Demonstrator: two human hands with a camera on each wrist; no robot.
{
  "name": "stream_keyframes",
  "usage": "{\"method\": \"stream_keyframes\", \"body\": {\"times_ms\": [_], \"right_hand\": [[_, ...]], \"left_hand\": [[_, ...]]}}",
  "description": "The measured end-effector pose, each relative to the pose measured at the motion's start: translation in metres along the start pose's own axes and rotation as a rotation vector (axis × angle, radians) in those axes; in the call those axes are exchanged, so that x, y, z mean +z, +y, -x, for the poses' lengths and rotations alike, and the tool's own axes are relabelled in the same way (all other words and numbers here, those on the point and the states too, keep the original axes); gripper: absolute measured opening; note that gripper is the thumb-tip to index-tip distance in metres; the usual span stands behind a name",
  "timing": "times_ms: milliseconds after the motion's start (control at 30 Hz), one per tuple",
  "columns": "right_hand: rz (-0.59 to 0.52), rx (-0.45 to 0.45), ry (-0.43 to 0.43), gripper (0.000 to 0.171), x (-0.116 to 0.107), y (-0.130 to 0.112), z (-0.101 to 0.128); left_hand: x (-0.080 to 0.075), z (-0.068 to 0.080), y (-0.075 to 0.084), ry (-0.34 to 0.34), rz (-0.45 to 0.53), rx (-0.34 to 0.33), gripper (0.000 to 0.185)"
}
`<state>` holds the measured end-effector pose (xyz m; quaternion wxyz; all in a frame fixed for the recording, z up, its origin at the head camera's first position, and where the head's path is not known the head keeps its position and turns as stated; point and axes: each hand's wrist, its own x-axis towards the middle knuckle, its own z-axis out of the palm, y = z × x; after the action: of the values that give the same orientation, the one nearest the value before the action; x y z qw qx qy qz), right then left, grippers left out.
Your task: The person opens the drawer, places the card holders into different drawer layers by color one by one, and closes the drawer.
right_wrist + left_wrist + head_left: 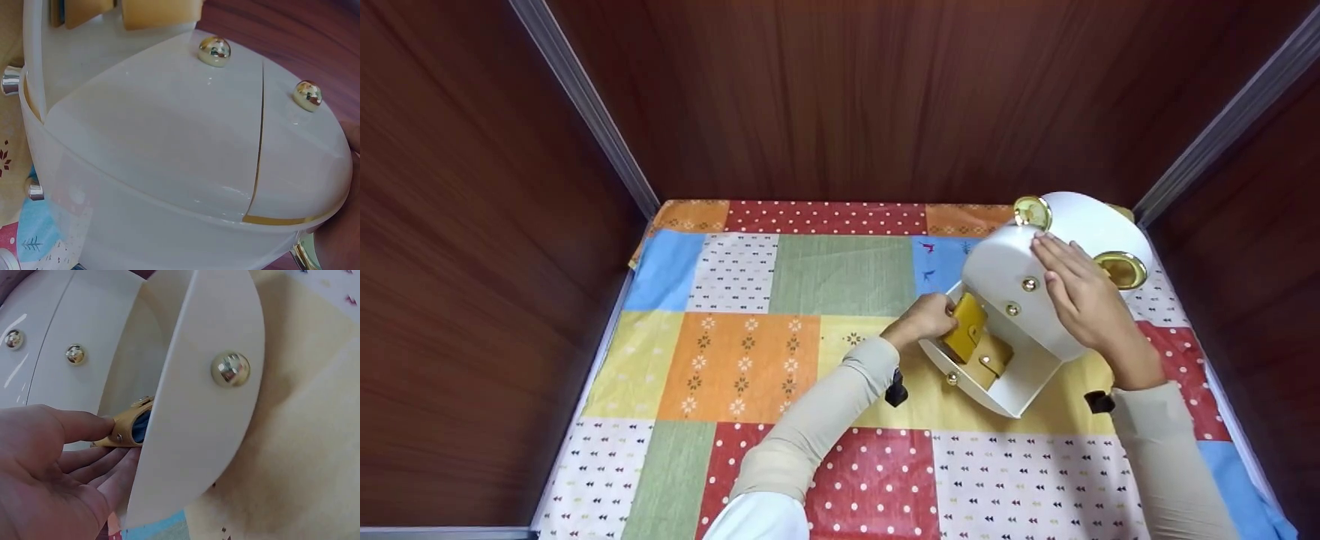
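— Yellow wallet (975, 341): half inside the pulled-out drawer (1005, 382) of the white box (1020, 292) on the bench (750, 352). Soft, light, probably leather; best pinched at the near edge.
— Left hand (922, 319): fingers (79, 424) curled on that edge. Right hand (1084, 300): flat, fingers straight, steadying the glossy, likely slippery, lid.

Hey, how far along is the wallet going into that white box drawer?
Done: the drawer of the white box stands pulled open on the patchwork cloth. In hand: the left hand grips the yellow wallet, which sits partly inside the drawer, while the right hand rests flat on the box's top. Left, likely: releasing the wallet and pushing the drawer shut.
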<state>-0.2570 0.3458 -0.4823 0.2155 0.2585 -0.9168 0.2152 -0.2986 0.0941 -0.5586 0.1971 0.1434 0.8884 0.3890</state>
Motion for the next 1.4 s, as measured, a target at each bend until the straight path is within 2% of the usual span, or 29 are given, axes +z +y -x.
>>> {"method": "stream_keyframes", "body": {"times_ms": [233, 300, 433, 500, 600, 833, 1033, 1200, 1400], "right_hand": [[0.005, -0.012, 0.003, 0.046, 0.000, 0.000, -0.001], [0.009, -0.014, 0.002, 0.046, 0.000, -0.001, -0.001], [0.004, -0.013, 0.002, 0.046, 0.000, -0.001, -0.002], [0.000, -0.014, 0.000, 0.047, 0.000, -0.001, -0.002], [-0.005, -0.012, 0.001, 0.047, 0.001, -0.001, -0.003], [0.000, 0.001, -0.005, 0.047, 0.000, -0.001, -0.004], [0.005, -0.003, -0.002, 0.047, 0.001, -0.001, -0.002], [0.014, -0.010, 0.009, 0.047, 0.002, 0.000, -0.001], [0.012, -0.013, 0.020, 0.048, 0.002, 0.000, 0.000]], "left_hand": [[0.000, 0.003, -0.002, 0.036, -0.204, 0.068, 0.015], [0.002, 0.004, -0.001, 0.063, -0.291, 0.103, 0.014], [0.005, 0.006, 0.001, 0.150, -0.525, 0.200, 0.017], [0.006, 0.006, 0.001, 0.186, -0.595, 0.245, 0.019], [0.005, 0.005, 0.002, 0.211, -0.602, 0.279, 0.016], [-0.003, 0.005, 0.002, 0.201, -0.520, 0.263, 0.016], [-0.003, 0.004, -0.003, 0.212, -0.500, 0.261, 0.019], [-0.004, 0.007, -0.006, 0.226, -0.493, 0.268, 0.021], [-0.008, 0.016, -0.008, 0.234, -0.419, 0.296, 0.022]]}}
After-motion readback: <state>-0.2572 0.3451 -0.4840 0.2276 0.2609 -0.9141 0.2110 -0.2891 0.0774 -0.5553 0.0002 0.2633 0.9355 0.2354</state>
